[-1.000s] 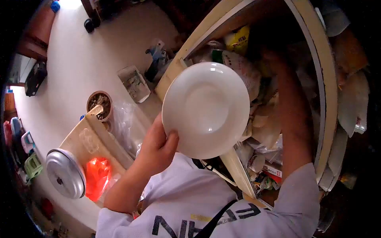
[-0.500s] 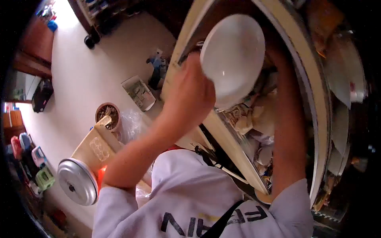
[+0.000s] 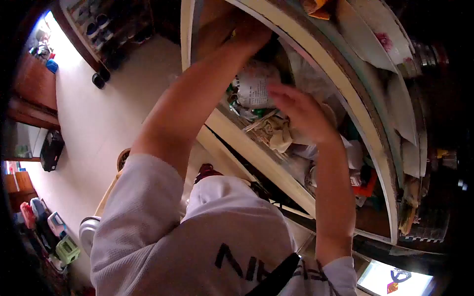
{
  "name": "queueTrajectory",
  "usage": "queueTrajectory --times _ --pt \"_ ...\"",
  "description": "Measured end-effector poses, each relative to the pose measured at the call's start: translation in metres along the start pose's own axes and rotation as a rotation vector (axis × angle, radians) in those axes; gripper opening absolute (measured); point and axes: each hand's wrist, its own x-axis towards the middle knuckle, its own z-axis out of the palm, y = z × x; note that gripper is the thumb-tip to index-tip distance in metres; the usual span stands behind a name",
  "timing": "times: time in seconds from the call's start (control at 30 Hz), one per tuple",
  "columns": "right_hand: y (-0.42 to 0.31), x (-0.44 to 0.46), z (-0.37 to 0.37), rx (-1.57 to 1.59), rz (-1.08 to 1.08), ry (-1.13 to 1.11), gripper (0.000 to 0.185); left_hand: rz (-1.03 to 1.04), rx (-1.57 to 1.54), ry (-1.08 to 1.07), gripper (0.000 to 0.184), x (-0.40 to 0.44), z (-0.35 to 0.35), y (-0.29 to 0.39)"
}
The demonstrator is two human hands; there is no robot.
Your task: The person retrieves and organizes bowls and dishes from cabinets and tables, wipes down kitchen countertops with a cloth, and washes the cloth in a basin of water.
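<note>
My left hand reaches into the dark upper part of an open cabinet. Its fingers are lost in shadow, so what they hold, if anything, is hidden. Just below that hand lies a white plastic bag with printed text. My right hand hovers over the cabinet's contents, fingers stretched out and slightly blurred, holding nothing. Beneath it are crumpled beige wrappings and pale plastic bags. No white bowl is visible now.
Plates stand on the shelf at right, beyond the curved cabinet edge. A red box sits deeper inside. On the floor at left are a metal lid, partly behind my sleeve, and a plant pot. Shoes lie farther back.
The white bowl at my left hand has gone out of sight. My left hand has moved deeper into the cabinet, and my right hand has come into view with fingers extended. The view has shifted.
</note>
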Motion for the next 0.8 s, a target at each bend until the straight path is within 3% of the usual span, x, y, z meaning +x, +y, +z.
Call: queueTrajectory --times 0.17,0.33,0.53,0.6,0.67,0.77,0.8 --pt "0.013 -0.054 -0.016 0.155 0.024 -0.135 0.037 -0.014 0.001 -0.042 0.031 0.011 0.021 -0.001" --pt "0.014 -0.092 -0.022 0.293 -0.002 -0.069 0.034 -0.01 0.019 -0.045 0.03 0.01 0.029 -0.006" --pt "0.027 -0.118 -0.014 0.429 -0.073 -0.12 0.035 0.121 0.119 0.175 0.03 -0.05 -0.017 -0.005" --pt "0.038 -0.113 -0.009 0.501 -0.101 -0.124 0.037 -0.28 -0.044 0.115 0.029 -0.09 -0.056 0.014" --pt "0.051 -0.105 0.0 0.541 -0.105 -0.11 0.041 -0.297 -0.237 0.274 0.031 -0.133 -0.072 0.014" --pt "0.055 -0.088 0.018 0.445 -0.076 0.202 0.046 -0.564 -0.688 0.047 0.035 -0.18 -0.118 0.015" --pt "0.059 -0.08 0.022 0.446 -0.081 0.278 0.049 -0.544 -0.762 0.047 0.034 -0.194 -0.123 0.004"
